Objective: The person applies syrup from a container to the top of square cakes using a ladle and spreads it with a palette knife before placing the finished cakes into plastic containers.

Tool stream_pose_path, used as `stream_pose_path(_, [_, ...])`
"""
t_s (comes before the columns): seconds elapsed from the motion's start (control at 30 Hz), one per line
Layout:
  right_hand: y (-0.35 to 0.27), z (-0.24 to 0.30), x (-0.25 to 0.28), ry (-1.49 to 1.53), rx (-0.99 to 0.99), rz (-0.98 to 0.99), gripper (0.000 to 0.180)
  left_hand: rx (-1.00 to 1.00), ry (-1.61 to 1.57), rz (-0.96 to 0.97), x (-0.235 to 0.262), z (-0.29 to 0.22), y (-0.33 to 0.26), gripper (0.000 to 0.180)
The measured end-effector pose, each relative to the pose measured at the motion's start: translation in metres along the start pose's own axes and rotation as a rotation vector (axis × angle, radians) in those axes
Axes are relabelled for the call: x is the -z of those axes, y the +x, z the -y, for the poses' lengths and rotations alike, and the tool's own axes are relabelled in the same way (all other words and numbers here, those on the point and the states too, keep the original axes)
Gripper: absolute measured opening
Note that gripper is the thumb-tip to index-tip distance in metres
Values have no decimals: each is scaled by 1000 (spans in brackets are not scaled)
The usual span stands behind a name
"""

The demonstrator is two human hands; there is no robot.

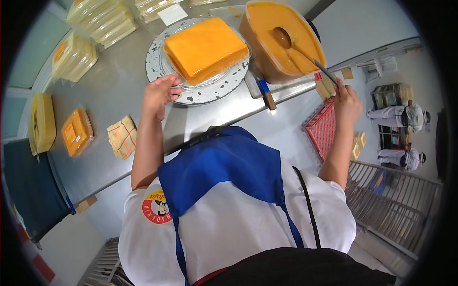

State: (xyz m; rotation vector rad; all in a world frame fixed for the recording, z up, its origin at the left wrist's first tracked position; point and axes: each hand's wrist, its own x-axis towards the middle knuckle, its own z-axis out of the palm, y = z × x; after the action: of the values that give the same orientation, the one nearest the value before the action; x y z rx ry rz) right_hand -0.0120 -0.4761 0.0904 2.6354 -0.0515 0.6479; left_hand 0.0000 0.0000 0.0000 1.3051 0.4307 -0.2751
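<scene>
An orange-coated square cake [206, 50] sits on a clear plastic base over a round, worn grey-white turntable [193, 97]. My left hand [163, 94] is at the near left rim of this turntable, fingers apart and holding nothing; whether they touch the rim I cannot tell. To the right, a large plastic tub [255, 53] holds orange cream. My right hand [349, 102] is closed around the handle end of a ladle [305, 58], whose bowl rests in the cream.
A tool with a blue and brown handle [267, 94] juts over the table's front edge. On the left lie a folded checked cloth [122, 137], a packed orange cake [77, 132] and a yellow container [43, 124]. Stacked clear containers [102, 21] stand behind. Two people work far right, beyond a red crate [320, 127].
</scene>
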Motion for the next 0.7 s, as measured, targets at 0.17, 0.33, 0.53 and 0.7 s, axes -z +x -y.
stream_pose_path(0.17, [-16,-12,-1,511,-465,337,22,-42,-7,-27,-6,-4,1,26])
stream_pose_path(0.33, [-53,-27,-6,1174,-725,435,25,-51,-18,-13,-4,3,2,28])
stream_pose_path(0.53, [-106,-40,18,1116,-780,384,31,-50,-35,-2,-5,5,1,29])
stream_pose_path(0.7, [-135,-37,43,839,-759,406,34,-48,-44,32,-4,3,2,28])
